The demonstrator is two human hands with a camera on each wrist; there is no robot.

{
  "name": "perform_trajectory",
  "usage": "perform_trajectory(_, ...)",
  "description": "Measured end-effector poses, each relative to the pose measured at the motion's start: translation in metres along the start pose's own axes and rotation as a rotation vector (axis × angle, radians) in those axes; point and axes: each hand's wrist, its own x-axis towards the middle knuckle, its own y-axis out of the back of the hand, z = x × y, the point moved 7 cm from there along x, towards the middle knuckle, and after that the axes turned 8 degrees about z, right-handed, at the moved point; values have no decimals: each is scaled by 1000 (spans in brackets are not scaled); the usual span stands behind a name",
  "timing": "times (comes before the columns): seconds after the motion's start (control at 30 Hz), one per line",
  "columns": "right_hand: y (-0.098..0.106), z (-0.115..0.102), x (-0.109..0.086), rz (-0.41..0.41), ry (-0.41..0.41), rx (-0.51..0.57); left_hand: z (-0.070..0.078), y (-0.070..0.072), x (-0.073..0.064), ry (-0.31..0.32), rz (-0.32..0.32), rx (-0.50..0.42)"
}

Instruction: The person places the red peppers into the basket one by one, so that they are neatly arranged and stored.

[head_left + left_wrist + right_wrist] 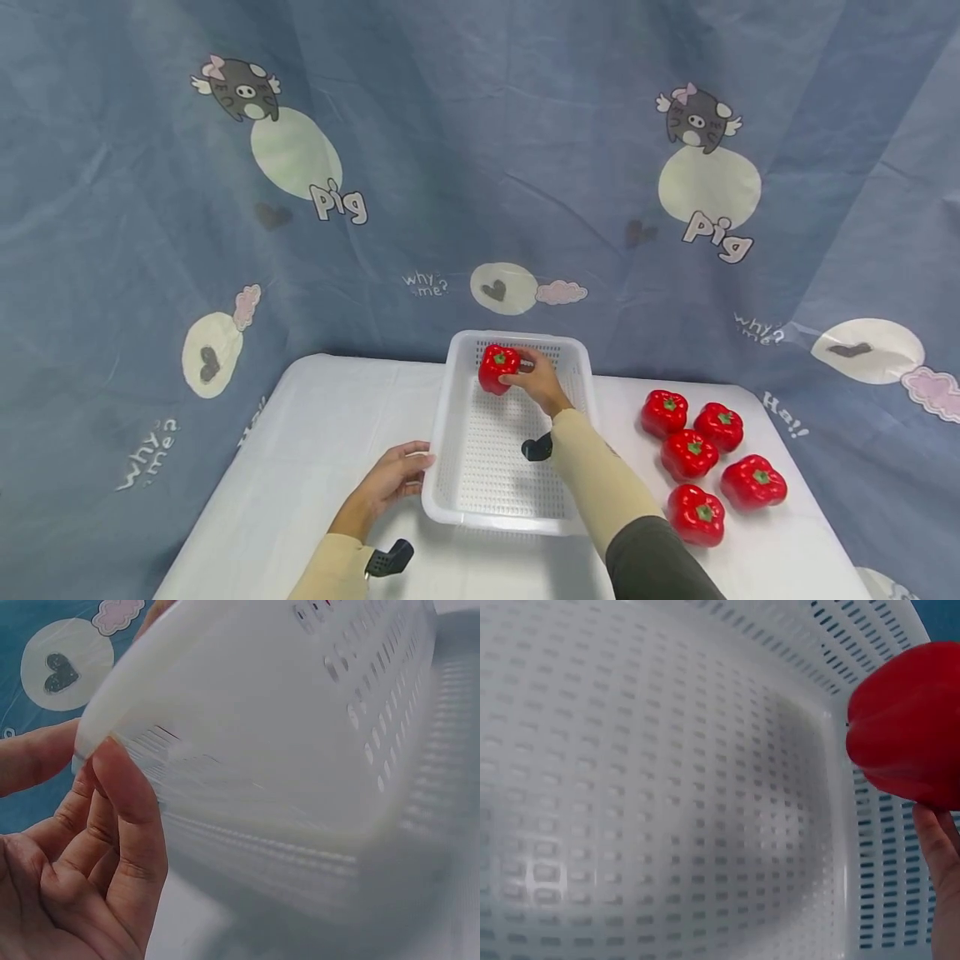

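My right hand (542,383) grips a red bell pepper (497,369) inside the far left part of a white perforated plastic basket (510,527). The right wrist view has the pepper (911,724) at its right edge, with fingertips against its lower side and the holed floor of the basket beside it. On the basket's left side, my left hand (393,479) pinches the rim between thumb and fingers, as the left wrist view makes plain at the white rim (112,697).
Several red bell peppers (688,455) lie grouped on the white table (330,425) right of the basket. A blue printed cloth (450,167) hangs behind the table and along its sides.
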Motion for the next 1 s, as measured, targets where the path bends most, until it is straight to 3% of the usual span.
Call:
perform_trajectory(0.43, -18, 13, 5, 61, -83, -14, -4, 3, 2, 25, 14, 1)
perform_trajectory(1.0, -39, 17, 7, 19, -44, -10, -2, 2, 2, 13, -22, -10)
